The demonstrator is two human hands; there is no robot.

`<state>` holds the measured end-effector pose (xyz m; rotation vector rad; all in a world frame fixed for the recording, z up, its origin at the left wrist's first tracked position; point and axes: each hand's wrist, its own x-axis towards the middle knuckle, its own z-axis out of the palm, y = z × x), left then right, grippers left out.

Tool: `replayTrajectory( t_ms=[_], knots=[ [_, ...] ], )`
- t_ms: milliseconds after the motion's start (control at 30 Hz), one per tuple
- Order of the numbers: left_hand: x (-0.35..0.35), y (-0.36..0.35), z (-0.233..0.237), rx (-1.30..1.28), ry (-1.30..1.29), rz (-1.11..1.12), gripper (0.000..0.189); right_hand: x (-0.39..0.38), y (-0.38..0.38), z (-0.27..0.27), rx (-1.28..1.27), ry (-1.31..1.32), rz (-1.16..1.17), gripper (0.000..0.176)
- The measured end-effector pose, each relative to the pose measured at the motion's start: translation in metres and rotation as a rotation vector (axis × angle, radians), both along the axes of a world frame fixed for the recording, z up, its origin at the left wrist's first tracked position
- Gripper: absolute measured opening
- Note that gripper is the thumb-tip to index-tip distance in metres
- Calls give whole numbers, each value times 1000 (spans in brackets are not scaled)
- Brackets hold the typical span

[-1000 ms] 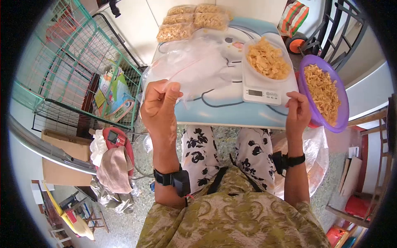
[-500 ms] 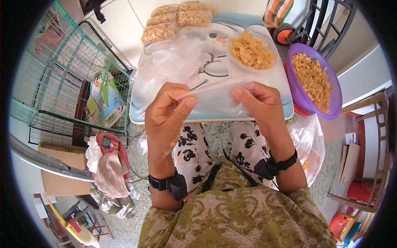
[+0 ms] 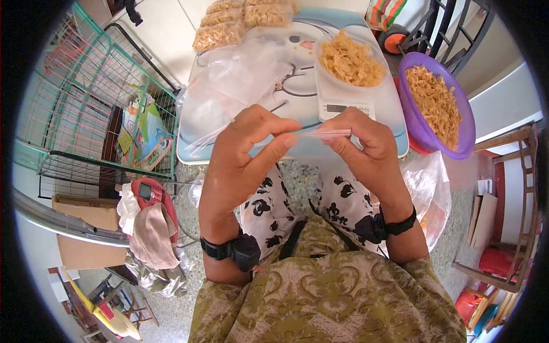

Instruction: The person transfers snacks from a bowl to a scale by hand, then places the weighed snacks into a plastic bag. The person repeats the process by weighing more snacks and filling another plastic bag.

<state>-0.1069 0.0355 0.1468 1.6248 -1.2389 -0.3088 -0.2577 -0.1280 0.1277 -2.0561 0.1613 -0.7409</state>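
A clear plastic zip bag (image 3: 313,135) with a reddish line along its top is stretched between my hands, seen nearly edge-on over the table's front edge. My left hand (image 3: 246,151) has its thumb and index finger at the bag's left end. My right hand (image 3: 366,146) pinches the right end between thumb and fingers. Just beyond them a white kitchen scale (image 3: 326,94) carries a clear bowl of yellowish flat chips (image 3: 351,60). A pile of clear plastic bags (image 3: 234,80) lies to the left on the table.
Several filled bags (image 3: 217,35) are stacked at the back left of the low table (image 3: 191,151). A purple basin (image 3: 470,123) of brown chips stands at the right. Green wire racks (image 3: 103,114) are on the left, and a plastic bag (image 3: 426,188) hangs beside my right arm.
The bag has turned from facing me to nearly edge-on. My left hand has shifted right along it, and the scale's display now shows behind my right hand.
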Motion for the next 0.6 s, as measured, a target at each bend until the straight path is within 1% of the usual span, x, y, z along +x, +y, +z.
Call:
replayTrajectory(
  t_ms=[33,167,267,333,400,467,533,567,600],
  knots=[
    [0,-2,-1,1,-51,-37,14,1,0,-1,-18,-13,7,10],
    [-3,-6,-7,-17,-81,-50,10,1,1,1,-57,11,-3,11],
    [-5,-7,-7,-2,-48,-23,8,1,2,0,-43,31,-17,11],
    [-8,-8,-7,15,59,-18,8,2,1,-3,-37,24,-21,10],
    [-9,-9,-9,21,54,-8,9,1,1,-4,-30,17,-25,10],
    [-9,-8,-10,27,49,2,10,-1,0,-1,-13,132,-61,11],
    [-10,-6,-10,98,266,50,13,-1,0,-2,12,121,-68,14],
    [-10,-6,-10,99,266,50,13,0,0,-3,35,109,-74,16],
    [-10,-5,-11,88,342,67,14,3,1,-5,36,109,-74,16]
  ],
)
